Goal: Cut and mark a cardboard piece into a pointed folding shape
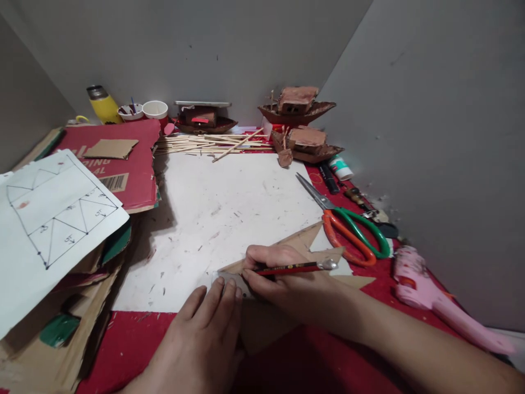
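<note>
My right hand is closed round a red and black pencil, its tip by the left end of a brown cardboard piece with pointed edges. Just left of it, my left hand lies with fingers stretched over a grey flat tool, pressing it on the cardboard. More brown cardboard shows below my hands. Beneath is a white sheet with dark marks. Scissors with orange and green handles lie open to the right.
Cardboard pieces and a paper with a line drawing are stacked at left. Sticks, cups, a yellow bottle and model boats stand along the back. A pink glue gun lies at right.
</note>
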`<action>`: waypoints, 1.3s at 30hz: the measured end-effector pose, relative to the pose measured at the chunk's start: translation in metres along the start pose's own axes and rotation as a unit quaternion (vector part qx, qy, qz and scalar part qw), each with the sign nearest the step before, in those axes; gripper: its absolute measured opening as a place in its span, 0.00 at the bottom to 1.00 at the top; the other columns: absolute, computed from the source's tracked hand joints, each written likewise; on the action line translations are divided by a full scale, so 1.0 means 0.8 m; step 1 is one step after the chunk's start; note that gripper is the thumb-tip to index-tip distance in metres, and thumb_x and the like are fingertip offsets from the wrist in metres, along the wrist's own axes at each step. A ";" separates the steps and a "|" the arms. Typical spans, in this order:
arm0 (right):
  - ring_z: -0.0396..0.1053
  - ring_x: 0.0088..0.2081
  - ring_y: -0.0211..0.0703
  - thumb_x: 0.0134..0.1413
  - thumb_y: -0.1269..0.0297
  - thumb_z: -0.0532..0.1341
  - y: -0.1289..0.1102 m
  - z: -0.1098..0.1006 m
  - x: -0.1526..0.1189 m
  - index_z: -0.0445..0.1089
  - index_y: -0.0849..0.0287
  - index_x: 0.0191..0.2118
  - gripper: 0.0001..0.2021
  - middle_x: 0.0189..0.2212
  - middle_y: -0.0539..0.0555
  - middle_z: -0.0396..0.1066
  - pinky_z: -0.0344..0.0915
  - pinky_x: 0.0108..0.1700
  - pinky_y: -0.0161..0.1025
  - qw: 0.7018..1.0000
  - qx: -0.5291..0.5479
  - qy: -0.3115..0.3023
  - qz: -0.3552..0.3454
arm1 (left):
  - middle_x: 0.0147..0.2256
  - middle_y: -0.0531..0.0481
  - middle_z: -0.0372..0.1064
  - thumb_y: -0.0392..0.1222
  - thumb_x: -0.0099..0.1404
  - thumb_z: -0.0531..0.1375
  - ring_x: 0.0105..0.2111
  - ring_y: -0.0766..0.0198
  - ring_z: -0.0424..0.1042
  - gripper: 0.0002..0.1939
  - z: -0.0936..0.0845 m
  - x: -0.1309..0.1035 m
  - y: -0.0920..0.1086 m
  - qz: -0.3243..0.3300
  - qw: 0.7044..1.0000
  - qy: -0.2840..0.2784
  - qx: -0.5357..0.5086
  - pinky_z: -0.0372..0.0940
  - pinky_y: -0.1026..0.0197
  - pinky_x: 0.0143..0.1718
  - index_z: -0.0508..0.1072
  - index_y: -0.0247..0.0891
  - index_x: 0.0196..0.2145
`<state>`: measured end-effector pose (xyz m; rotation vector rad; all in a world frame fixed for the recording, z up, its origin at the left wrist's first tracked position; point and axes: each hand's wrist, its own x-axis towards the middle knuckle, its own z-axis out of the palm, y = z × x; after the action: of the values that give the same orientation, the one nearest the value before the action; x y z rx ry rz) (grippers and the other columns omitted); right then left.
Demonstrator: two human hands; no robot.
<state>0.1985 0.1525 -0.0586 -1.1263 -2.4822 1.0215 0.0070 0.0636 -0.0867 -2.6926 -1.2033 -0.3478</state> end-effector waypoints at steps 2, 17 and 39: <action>0.64 0.29 0.41 0.57 0.77 0.52 0.000 -0.004 0.000 0.65 0.54 0.27 0.12 0.26 0.50 0.68 0.64 0.34 0.37 1.000 -0.021 -0.016 0.002 | 0.53 0.43 0.74 0.41 0.71 0.48 0.53 0.54 0.70 0.21 0.001 -0.001 0.000 0.001 1.000 0.002 -0.005 0.65 0.54 0.50 0.73 0.28 0.53; 0.59 0.22 0.36 0.55 0.74 0.55 0.011 0.001 -0.005 0.63 0.57 0.25 0.09 0.20 0.48 0.65 0.52 0.26 0.35 0.997 -0.051 0.022 0.058 | 0.52 0.43 0.74 0.39 0.69 0.50 0.52 0.53 0.71 0.21 0.000 -0.003 -0.002 -0.007 1.000 0.006 -0.025 0.67 0.53 0.49 0.72 0.27 0.53; 0.67 0.27 0.42 0.59 0.76 0.50 -0.012 -0.016 -0.010 0.63 0.59 0.28 0.11 0.26 0.54 0.71 0.58 0.32 0.38 0.993 -0.075 -0.053 0.074 | 0.53 0.42 0.73 0.41 0.68 0.53 0.53 0.52 0.71 0.21 0.000 -0.003 -0.003 -0.001 0.999 -0.008 -0.031 0.65 0.52 0.50 0.71 0.26 0.54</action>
<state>0.2048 0.1486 -0.0422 -1.3516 -2.6294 0.9689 0.0037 0.0637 -0.0873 -2.7517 -1.2187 -0.3692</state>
